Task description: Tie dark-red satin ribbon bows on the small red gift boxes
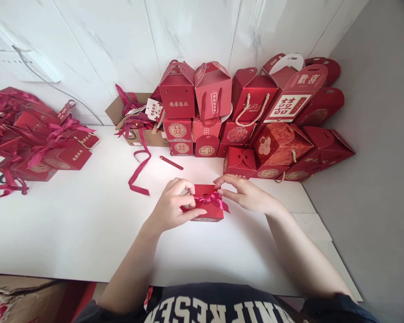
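A small red gift box [207,215] sits on the white table, with a shiny magenta ribbon [218,200] tied in a bow across its top. My left hand [175,204] is at the box's left side, its fingers curled round the ribbon's left part and its thumb lying along the box top. At the upper right corner of the box, my right hand [239,193] has thumb and index finger brought together at the ribbon's edge. What lies between those fingertips is hard to see. Just behind the box stands another red box [239,161].
Stacked red gift boxes [208,89] line the wall behind. An open cardboard box [144,138] holds ribbons and tags. A loose ribbon [141,176] and a red strip [171,162] lie nearby. Ribboned boxes [67,154] are piled at left. A grey wall [373,134] bounds the right.
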`<state>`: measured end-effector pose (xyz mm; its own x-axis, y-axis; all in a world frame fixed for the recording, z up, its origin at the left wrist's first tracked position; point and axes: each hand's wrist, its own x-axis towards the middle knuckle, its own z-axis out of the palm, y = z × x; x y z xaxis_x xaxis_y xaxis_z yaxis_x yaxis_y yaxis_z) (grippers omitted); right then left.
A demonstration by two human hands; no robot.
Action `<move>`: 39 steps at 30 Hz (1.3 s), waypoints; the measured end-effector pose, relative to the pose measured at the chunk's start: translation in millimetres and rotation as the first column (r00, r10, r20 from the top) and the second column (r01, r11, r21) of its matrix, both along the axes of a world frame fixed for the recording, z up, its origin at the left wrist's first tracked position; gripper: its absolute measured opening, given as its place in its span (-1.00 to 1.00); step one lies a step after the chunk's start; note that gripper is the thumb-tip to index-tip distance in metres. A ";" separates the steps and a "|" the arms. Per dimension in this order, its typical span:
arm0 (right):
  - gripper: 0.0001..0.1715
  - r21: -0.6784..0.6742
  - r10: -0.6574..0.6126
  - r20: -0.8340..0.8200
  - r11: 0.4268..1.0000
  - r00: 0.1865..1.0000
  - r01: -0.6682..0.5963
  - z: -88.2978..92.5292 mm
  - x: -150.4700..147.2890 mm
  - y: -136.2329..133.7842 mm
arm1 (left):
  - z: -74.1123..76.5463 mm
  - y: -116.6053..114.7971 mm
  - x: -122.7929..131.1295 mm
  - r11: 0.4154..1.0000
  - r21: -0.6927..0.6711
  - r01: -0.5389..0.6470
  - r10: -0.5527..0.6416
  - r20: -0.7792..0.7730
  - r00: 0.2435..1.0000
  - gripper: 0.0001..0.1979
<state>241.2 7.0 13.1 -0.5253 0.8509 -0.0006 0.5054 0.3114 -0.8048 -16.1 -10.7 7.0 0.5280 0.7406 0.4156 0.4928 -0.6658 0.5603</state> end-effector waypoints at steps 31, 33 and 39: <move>-0.59 -0.239 0.133 -0.410 0.939 0.902 -0.247 -27.3 -16.0 13.2 | -15.8 14.7 0.7 0.898 -0.438 0.025 0.038 0.133 0.990 -0.65; -0.56 -0.242 0.117 -0.479 0.935 0.870 -0.259 -33.4 -19.6 13.5 | -14.5 13.0 2.1 0.887 -0.461 0.007 0.046 0.105 0.993 -0.58; -0.51 -0.263 0.027 -0.563 0.941 0.826 -0.210 -47.7 -26.9 13.8 | -14.1 11.7 1.6 0.893 -0.442 -0.090 0.105 0.009 0.994 -0.53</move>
